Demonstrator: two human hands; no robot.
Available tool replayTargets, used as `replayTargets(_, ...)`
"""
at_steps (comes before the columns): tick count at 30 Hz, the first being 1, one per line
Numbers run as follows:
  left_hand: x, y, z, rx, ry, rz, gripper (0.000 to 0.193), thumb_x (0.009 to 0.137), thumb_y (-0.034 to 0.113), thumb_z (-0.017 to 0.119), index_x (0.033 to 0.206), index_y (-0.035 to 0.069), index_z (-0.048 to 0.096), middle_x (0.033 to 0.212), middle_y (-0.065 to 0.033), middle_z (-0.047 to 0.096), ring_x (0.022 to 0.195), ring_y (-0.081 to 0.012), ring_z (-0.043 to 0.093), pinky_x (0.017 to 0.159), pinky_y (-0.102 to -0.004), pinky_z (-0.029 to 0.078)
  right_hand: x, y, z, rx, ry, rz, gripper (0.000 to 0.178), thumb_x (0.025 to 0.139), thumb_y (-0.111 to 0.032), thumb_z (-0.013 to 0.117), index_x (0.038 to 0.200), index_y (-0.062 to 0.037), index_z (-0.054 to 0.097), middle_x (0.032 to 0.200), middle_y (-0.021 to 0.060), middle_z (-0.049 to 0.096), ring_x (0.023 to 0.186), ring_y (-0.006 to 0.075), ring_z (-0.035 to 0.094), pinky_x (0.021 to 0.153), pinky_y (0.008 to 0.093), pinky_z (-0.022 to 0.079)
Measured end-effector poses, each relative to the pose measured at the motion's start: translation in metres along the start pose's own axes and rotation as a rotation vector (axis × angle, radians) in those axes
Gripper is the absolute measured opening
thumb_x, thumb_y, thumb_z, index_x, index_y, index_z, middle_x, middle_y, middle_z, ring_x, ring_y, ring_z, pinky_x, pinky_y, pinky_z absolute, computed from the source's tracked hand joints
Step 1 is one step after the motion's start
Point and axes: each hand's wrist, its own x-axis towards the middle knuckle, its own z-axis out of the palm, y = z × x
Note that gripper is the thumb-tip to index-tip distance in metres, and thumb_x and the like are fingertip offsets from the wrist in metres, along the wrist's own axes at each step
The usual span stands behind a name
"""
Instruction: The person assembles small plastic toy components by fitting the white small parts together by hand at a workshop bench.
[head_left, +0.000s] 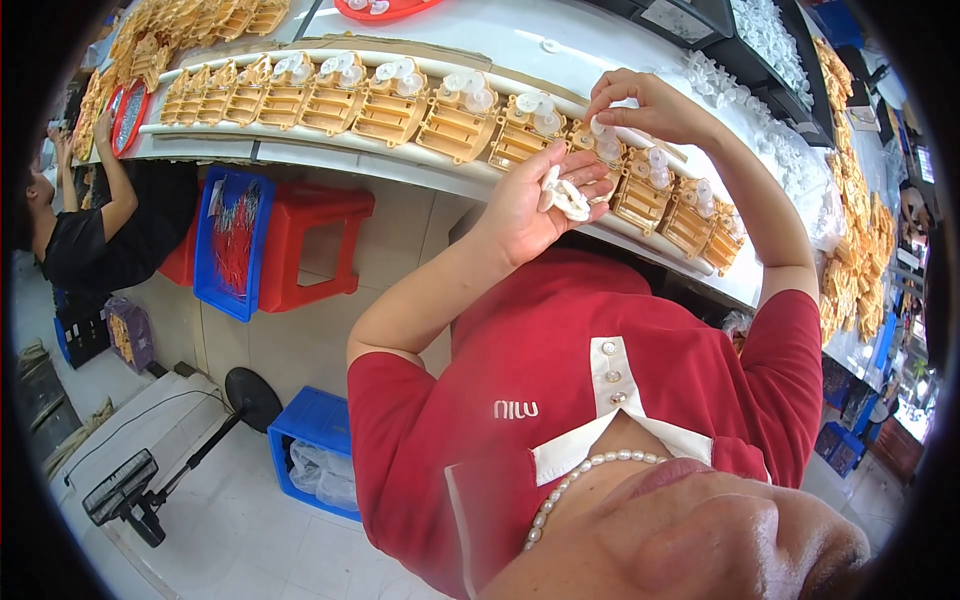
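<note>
My left hand [521, 207] is turned palm up, cradling several small white ring-like plastic parts [567, 199]. Just beyond it, my right hand [658, 108] pinches a small whitish piece [599, 127] over one of the housings. A row of tan plastic housings [456, 132] lies along white rails [330, 141] at the table's near edge. Many carry translucent round plastic pieces [480, 98] at their far ends. The housing directly under my fingers is partly hidden by both hands.
Clear plastic parts [765, 135] are heaped at the right beside black bins [690, 25]. Tan housings [850, 250] pile up farther right. At the left sit a co-worker [105, 215], a red stool [318, 240] and a blue crate [232, 245]. A fan [122, 488] stands lower left.
</note>
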Motion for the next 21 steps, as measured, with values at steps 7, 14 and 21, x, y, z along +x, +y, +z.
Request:
replayTargets(7,-0.009,0.005,-0.007,0.015,-0.018,0.006,0.049,0.094,0.033,0.045,0.123,-0.006,0.04,0.12,-0.0207,0.049,0.111,-0.033,0.05,0.094,-0.045,0.043,0.01,-0.002,0.006,0.006,-0.07,-0.01,0.014,0.082,-0.019,0.064,0.089,-0.0089,0.069,0.096,0.0027,0.058,0.095,0.0166,0.052,0.086,0.0305,0.039)
replayTargets(14,-0.012,0.008,-0.012,-0.007,-0.017,0.01,0.047,0.094,0.032,0.045,0.121,-0.006,0.042,0.118,-0.0206,0.051,0.109,-0.0328,0.051,0.094,-0.0448,0.044,0.02,-0.005,0.01,0.014,-0.097,0.049,0.018,0.081,-0.024,0.065,0.084,-0.0067,0.067,0.095,0.0036,0.059,0.096,0.0173,0.052,0.088,0.0311,0.038)
replayTargets(21,-0.014,0.008,-0.009,-0.009,-0.012,0.008,0.046,0.094,0.032,0.044,0.12,-0.006,0.043,0.116,-0.0203,0.053,0.109,-0.0327,0.052,0.094,-0.0449,0.043,0.017,-0.014,0.013,-0.049,0.046,0.046,0.018,0.081,-0.023,0.065,0.088,-0.007,0.066,0.092,0.0042,0.061,0.094,0.0188,0.054,0.086,0.0318,0.04)
